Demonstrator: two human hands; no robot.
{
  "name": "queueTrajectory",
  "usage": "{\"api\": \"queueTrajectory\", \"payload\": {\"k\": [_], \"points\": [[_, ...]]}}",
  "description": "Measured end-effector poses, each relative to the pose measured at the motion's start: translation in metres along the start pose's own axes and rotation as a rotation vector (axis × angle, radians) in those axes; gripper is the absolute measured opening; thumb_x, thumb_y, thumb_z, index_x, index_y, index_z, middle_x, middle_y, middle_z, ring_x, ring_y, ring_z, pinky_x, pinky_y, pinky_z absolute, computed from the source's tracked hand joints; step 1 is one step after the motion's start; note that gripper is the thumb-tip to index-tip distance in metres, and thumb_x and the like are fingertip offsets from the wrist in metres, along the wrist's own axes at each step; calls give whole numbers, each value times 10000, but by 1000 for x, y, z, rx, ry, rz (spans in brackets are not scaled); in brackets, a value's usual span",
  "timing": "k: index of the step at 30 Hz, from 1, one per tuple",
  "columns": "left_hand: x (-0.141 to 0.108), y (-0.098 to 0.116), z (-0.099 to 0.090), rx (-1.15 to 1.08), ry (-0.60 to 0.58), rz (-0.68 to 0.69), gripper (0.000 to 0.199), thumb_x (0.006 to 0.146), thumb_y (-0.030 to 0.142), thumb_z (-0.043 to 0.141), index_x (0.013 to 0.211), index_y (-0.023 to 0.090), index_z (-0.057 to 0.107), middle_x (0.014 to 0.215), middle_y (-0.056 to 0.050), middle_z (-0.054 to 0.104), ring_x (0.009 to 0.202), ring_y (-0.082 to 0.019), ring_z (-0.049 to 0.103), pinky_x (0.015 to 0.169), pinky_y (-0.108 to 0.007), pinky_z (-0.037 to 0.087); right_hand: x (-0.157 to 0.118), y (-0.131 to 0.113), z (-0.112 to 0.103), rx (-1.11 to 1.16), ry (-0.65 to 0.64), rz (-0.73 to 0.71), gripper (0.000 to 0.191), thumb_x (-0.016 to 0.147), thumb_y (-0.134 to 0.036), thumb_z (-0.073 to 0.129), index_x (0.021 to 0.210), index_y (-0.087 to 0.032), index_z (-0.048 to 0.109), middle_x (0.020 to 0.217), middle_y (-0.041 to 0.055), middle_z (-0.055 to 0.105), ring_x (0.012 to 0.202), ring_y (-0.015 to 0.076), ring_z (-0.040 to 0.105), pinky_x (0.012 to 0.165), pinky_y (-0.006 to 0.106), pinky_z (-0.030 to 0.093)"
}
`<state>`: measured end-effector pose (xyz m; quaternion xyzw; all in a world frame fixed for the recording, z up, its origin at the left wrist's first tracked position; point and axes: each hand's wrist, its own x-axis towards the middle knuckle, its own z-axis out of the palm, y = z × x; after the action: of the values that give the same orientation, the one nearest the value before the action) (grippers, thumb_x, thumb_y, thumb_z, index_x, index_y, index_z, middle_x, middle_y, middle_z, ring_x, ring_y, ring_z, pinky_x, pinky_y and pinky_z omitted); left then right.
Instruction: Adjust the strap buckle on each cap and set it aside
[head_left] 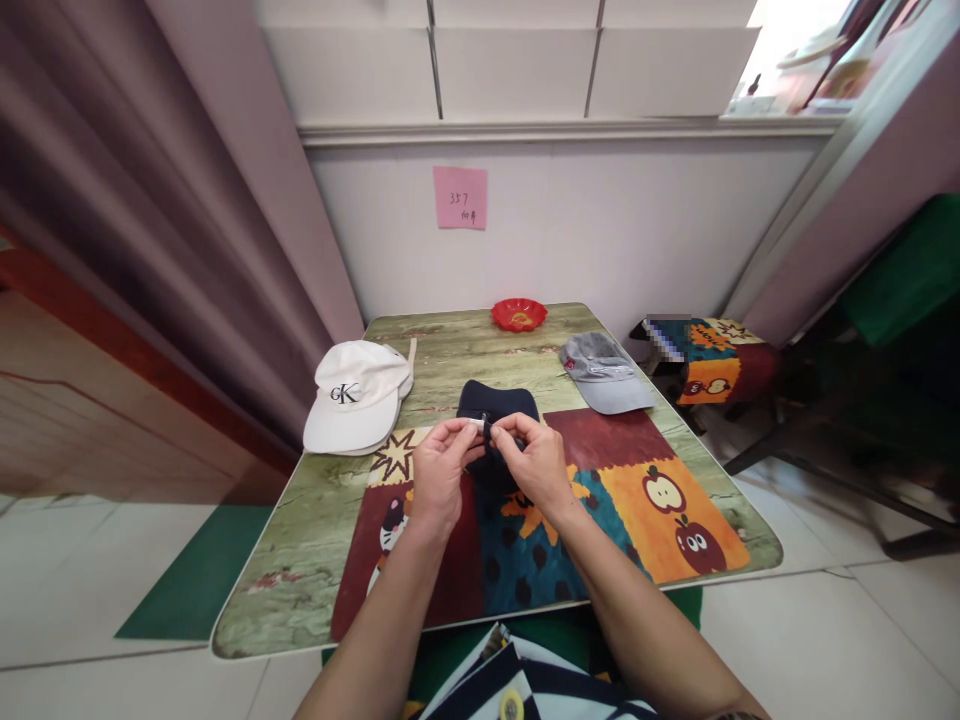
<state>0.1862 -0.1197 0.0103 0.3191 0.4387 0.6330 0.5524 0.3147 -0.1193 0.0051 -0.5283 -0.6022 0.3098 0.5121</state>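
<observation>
A dark navy cap (498,398) sits on the patterned mat before me, its brim pointing away. My left hand (444,462) pinches at the near side of the cap, with a small white piece showing at its fingertips. Close beside it, my right hand (534,462) is closed on a dark strap of the same cap. Both hands partly cover the cap, so the strap's ends are hard to make out. On the left of the table lies a white cap (358,390) with black letters, and on the right a grey cap (604,374).
A red scalloped dish (519,314) stands at the table's far edge. The colourful mat (675,520) covers the near part of the wood-patterned table (285,560). A pink note (460,198) is stuck on the wall. Beyond the table's right side is a cloth-covered stool (724,365).
</observation>
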Motion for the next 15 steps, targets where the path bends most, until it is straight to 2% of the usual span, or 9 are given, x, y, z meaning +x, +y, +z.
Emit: {"api": "queueTrajectory", "payload": {"k": [8,12,15], "points": [[2,-2,-4,86,-19,6,266,653,327,838,788,139,708,762,-26,710,721,-145,673,686,-263,569,9,-1,-10,-117,-78,-31,194,859,-331,591,765,-231,728,687,-24,726,591,135,606,568,240,387],[2,-2,-6,116,-32,-16,273,646,331,837,779,130,708,766,-27,701,718,-140,662,690,-265,570,15,1,-14,-127,-138,-53,186,860,-348,610,789,-243,746,751,-17,756,670,156,658,619,251,416],[3,-2,-7,125,-34,-20,276,644,332,837,778,128,708,772,-31,705,720,-138,662,697,-261,566,17,4,-16,-112,-125,-33,161,837,-370,654,895,-250,743,803,-9,769,721,174,680,645,260,436]]}}
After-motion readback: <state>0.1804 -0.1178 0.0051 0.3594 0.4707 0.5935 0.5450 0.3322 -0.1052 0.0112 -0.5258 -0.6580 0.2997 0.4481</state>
